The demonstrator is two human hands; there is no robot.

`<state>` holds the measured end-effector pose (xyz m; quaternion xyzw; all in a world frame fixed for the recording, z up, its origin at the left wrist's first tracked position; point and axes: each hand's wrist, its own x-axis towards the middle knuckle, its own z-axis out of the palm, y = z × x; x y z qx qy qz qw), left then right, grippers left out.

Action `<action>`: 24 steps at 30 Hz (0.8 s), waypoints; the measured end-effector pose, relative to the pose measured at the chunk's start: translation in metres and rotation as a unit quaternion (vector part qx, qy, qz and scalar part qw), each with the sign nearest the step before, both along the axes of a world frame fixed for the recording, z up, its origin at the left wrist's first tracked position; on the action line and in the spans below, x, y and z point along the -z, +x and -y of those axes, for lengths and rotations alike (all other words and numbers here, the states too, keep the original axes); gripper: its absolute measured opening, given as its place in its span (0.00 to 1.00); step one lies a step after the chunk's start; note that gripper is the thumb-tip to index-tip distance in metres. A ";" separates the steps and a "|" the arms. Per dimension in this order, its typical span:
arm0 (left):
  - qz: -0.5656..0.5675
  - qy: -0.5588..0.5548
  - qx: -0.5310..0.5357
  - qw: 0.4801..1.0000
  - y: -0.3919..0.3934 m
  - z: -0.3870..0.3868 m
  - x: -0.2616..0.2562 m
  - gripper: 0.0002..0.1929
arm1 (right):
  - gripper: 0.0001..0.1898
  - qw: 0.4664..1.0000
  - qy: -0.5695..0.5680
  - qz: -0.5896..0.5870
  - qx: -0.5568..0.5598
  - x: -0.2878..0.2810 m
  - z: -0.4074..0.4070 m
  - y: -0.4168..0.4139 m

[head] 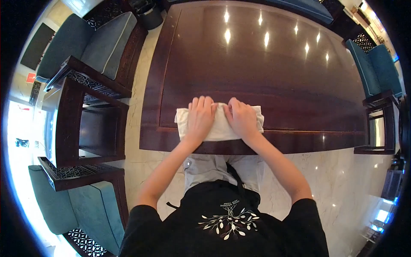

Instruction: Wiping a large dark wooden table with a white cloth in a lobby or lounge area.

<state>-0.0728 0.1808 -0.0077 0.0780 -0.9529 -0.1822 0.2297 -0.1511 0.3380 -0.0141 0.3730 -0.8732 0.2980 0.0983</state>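
A folded white cloth (221, 123) lies on the near edge of a dark, polished wooden table (257, 77). My left hand (201, 116) grips its left half, with the fingers curled over the far edge. On the right half, my right hand (241, 116) holds the cloth in the same way, thumb turned inward. A strip of cloth shows between the two hands, and its ends stick out past them on both sides. The fingertips are partly hidden.
Blue-cushioned wooden armchairs (107, 41) and a dark side table (102, 128) line the left. Another blue-cushioned seat (372, 69) stands at the right, near a small wooden stand (388, 128). A black bin (151, 17) is beyond the table's far left corner. Marble floor (141, 180) surrounds the table.
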 end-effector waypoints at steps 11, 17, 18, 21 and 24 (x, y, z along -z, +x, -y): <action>-0.044 -0.033 0.050 0.997 -0.159 0.072 0.027 0.09 | 0.10 0.997 0.015 -0.074 -0.002 0.017 0.075 -0.141; -0.093 -0.049 0.025 0.994 -0.246 0.107 0.027 0.13 | 0.10 0.993 -0.020 -0.109 0.034 0.015 0.115 -0.219; -0.109 -0.053 0.040 0.992 -0.257 0.110 0.026 0.15 | 0.10 0.990 -0.020 -0.131 0.044 0.015 0.119 -0.224; -0.064 -0.084 0.023 0.994 -0.261 0.109 0.020 0.15 | 0.11 0.980 0.016 -0.168 0.107 0.015 0.124 -0.220; -0.065 -0.054 0.004 0.996 -0.247 0.107 0.023 0.17 | 0.14 0.980 0.055 -0.149 0.120 0.021 0.126 -0.213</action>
